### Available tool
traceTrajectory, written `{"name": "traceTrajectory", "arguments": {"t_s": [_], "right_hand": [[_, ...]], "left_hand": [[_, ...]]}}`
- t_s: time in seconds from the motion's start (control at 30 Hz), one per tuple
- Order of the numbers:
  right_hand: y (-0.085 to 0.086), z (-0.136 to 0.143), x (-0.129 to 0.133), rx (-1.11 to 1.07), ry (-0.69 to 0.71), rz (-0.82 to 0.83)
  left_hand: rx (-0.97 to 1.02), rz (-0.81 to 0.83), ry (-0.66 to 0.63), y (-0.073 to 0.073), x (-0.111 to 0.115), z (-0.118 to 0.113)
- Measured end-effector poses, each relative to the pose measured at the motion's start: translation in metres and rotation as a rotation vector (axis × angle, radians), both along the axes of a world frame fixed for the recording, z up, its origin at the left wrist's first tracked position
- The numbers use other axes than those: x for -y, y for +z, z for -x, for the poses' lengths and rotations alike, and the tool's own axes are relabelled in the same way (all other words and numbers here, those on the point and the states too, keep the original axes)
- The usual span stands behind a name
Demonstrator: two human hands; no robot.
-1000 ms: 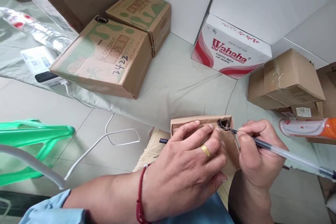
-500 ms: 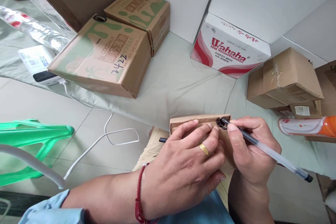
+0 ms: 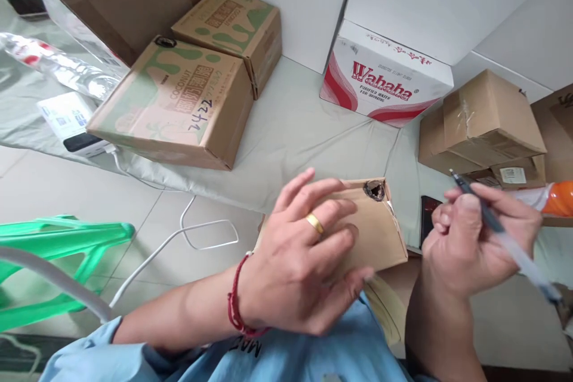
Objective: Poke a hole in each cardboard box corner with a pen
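Observation:
A small plain cardboard box (image 3: 373, 230) is in front of my body, partly hidden by my left hand. Near its far right corner is a ragged hole (image 3: 374, 190) with a blackened edge. My left hand (image 3: 308, 245), with a gold ring and a red cord bracelet, is over the box with its fingers spread; I cannot tell whether it touches the cardboard. Off to the right of the box, my right hand (image 3: 481, 239) grips a pen (image 3: 496, 230) with a clear barrel. Its tip points up and left, away from the box.
Two printed coconut cartons (image 3: 179, 101) stand on the cloth-covered table (image 3: 295, 125), beside a white power bank (image 3: 71, 122) with a cable. A Wahaha water carton (image 3: 385, 80) and stacked brown boxes (image 3: 483, 122) stand at the back right. A green stool (image 3: 67, 268) is at lower left.
My right hand has pulled the pen out of the hole and moved it right. My left hand has shifted left, fingers spreading, uncovering more of the box. A dark object now shows beside my right hand.

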State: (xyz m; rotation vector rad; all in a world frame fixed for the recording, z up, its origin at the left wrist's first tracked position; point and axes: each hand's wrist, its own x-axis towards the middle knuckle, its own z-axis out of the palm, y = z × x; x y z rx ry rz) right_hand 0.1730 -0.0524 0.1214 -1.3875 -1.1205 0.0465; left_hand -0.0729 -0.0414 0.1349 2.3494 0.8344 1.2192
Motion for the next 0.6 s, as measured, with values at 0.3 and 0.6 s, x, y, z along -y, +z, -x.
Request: {"name": "traceTrajectory", "arguments": {"t_s": [0.3, 0.6], "right_hand": [[-0.076, -0.130, -0.013, 0.682, -0.235, 1.374], [-0.113, -0.148, -0.025, 0.650, -0.320, 1.418]], "left_hand": [[-0.309, 0.209, -0.082, -0.016, -0.010, 0.039], [-0.517, 0.200, -0.044, 0.006, 0.021, 0.034]]}}
